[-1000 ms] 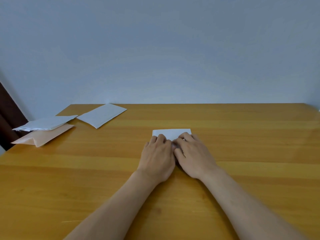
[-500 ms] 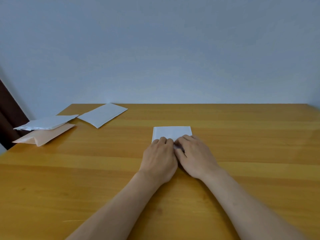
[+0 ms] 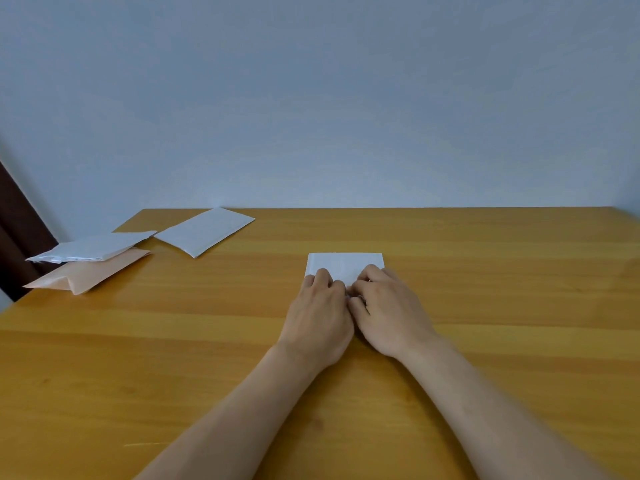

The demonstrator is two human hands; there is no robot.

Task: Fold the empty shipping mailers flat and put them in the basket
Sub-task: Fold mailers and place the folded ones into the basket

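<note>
A small white mailer (image 3: pixel 346 266) lies flat on the wooden table (image 3: pixel 502 306), a little right of the frame's centre. It shows as a low, wide rectangle with a straight far edge and two square far corners. Its surface is plain, with a faint fold line running close along the left side. Only the far part is visible, since the near part is covered by both hands.

The left hand (image 3: pixel 320 313) and the right hand (image 3: pixel 388 310) sit side by side, touching each other, knuckles up. Each grips the mailer's near part with bent fingers, the tips pressed down on the paper. The thumbs and the near edge are hidden beneath the hands. Both bare forearms run back to the bottom of the frame.

Three more mailers lie in the left part of the frame, well apart from the hands. A flat white one (image 3: pixel 204 232) is turned at an angle near the table's far edge. To its left, a crumpled silvery-white mailer (image 3: pixel 93 247) rests on a peach mailer (image 3: pixel 90 277), and both overhang the table's left edge.

The table's far edge meets a pale blue-grey wall (image 3: pixel 311 98), and a dark brown strip (image 3: pixel 17 237) stands at the far left. Bare wood stretches to the right of the hands, out to the frame's right side, and between the hands and the far edge.
</note>
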